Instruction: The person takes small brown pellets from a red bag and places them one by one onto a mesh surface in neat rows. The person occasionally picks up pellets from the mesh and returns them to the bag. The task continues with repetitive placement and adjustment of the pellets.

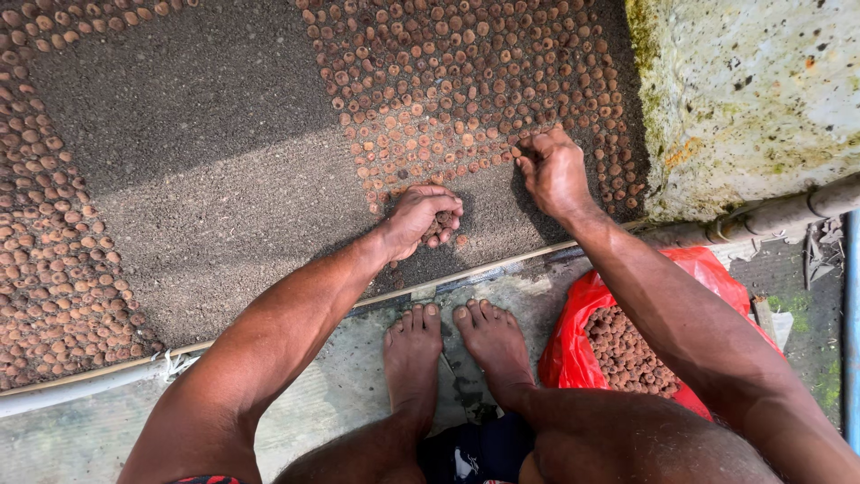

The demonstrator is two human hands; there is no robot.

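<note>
My left hand (pixel 417 218) is cupped around a small handful of brown round nuts (pixel 440 226), held just above the dark gritty bed (pixel 224 170). My right hand (pixel 553 172) rests fingers-down on the bed at the near edge of a patch of nuts (pixel 466 81) laid out in close rows, its fingertips touching the last row. What lies under its fingers is hidden. A red plastic bag (pixel 573 341) full of the same nuts sits by my right knee.
Another patch of nuts (pixel 45 260) covers the bed's left side. A thin cane and pipe (pixel 107 376) edge the bed. My bare feet (pixel 457 350) stand on wet concrete. A mossy wall (pixel 752 90) rises at right, with a pipe (pixel 779 213) below.
</note>
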